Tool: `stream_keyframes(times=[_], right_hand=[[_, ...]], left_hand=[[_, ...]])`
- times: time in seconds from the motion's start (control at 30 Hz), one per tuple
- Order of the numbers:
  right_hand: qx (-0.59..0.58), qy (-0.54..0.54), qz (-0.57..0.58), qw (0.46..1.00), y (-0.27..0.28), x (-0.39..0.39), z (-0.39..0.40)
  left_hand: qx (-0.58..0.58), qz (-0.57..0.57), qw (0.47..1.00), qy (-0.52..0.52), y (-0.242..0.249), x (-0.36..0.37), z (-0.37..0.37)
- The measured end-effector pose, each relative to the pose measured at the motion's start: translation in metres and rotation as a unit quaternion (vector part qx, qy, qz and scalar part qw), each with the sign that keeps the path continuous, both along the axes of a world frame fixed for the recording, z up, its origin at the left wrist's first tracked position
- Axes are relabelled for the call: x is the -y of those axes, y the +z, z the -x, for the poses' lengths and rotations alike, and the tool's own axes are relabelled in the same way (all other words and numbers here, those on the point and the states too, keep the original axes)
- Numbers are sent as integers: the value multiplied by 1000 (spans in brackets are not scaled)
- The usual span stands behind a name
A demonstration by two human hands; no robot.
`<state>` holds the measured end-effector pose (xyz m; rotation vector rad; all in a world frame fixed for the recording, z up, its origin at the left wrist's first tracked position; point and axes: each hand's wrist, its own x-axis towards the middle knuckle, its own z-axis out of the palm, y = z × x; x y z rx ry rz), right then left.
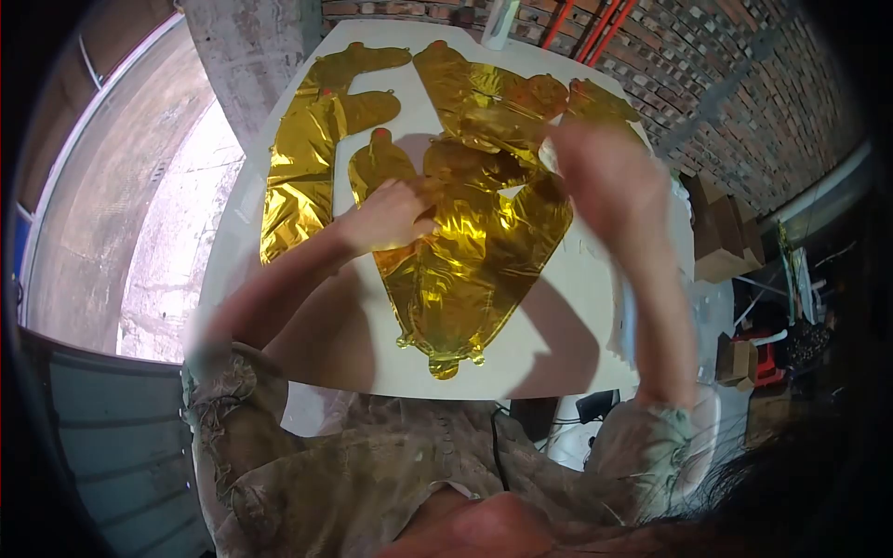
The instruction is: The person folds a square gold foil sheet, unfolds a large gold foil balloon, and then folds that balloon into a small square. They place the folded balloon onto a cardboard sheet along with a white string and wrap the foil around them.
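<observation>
A flat gold foil balloon (453, 288) lies in front of me, its narrow tabbed end toward my body. My left hand (398, 216) rests on its upper left part, fingers stretched over the shiny foil. Raised at the balloon's upper right is my right hand (609, 177), smeared by motion, so I cannot tell what its fingers hold. Another gold foil balloon (302, 167), shaped like a letter F, lies to the left. Farther back, more gold foil (474, 88) overlaps the top of the front piece, and a further gold piece (600, 100) shows behind my right hand.
The white table (242, 279) carries all the foil pieces. Behind it stand a brick wall (744, 93) with red pipes and a white post (500, 23). Cardboard boxes (721, 232) and a red plastic item (770, 363) are on the right.
</observation>
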<state>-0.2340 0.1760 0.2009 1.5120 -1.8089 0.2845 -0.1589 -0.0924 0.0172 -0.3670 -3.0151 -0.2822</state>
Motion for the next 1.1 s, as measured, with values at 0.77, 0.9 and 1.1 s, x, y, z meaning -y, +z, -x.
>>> stream_keyframes(times=[0.77, 0.9, 1.1], right_hand=[[140, 118, -120, 976, -186, -48, -88], [146, 110, -130, 975, -176, -46, -88], [160, 99, -133, 973, -180, -39, -91]], left_hand=[[111, -561, 801, 178, -5, 2, 97], [-8, -457, 864, 213, -19, 21, 99], [9, -313, 895, 318, -16, 19, 80]])
